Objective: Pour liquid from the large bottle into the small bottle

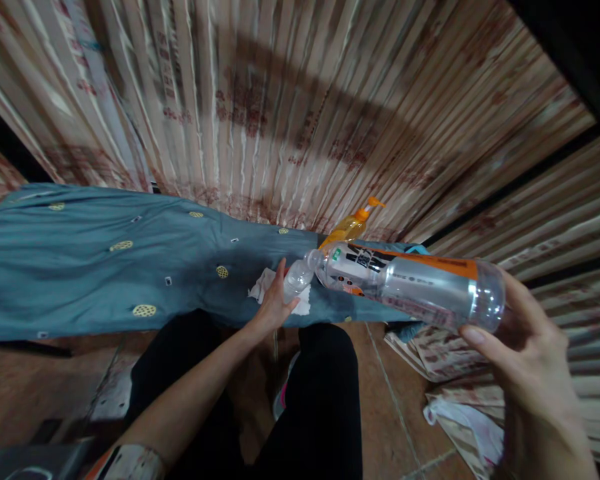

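Pouring: while you tip the large bottle [410,283] neck-to-mouth, the small bottle [297,280] looks barely filled (hard to tell).
Hands: right hand [525,353] grips the large bottle; left hand [275,303] clasps the small one.

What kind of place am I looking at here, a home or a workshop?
Probably a storeroom or packing space rather than a home. Stacks of flattened printed cardboard fill the background, a blue patterned cloth covers a low surface, and the floor is tiled. The right hand tilts a big clear bottle toward a small one.
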{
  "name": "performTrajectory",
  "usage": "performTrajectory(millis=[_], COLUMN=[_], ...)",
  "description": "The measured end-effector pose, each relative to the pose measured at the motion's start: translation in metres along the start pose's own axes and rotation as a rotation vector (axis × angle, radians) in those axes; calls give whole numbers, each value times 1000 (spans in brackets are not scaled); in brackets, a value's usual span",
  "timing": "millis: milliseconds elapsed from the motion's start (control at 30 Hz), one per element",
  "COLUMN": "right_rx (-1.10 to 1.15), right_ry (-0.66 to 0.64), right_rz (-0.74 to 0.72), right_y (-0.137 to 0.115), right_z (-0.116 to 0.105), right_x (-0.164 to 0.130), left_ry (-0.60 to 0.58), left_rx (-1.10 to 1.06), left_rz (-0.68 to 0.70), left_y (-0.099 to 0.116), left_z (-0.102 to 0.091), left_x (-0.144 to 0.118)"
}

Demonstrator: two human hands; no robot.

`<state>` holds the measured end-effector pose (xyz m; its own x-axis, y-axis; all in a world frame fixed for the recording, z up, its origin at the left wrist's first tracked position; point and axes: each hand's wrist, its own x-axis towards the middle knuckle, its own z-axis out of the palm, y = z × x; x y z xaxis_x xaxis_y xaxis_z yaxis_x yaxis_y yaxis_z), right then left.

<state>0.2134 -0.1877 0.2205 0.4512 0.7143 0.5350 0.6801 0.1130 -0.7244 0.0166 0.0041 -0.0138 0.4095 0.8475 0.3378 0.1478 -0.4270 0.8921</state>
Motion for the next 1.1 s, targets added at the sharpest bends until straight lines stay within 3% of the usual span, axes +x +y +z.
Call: performTrajectory(millis=[1100], right_rx=[-70], right_ry=[-7], right_rz=[2], right_y=[-4], right_z=[-3], right_x=[3], left_ry=[9], left_rx=[-2], left_rz=[-10], left_y=[2], left_z=[0], left_x=[0])
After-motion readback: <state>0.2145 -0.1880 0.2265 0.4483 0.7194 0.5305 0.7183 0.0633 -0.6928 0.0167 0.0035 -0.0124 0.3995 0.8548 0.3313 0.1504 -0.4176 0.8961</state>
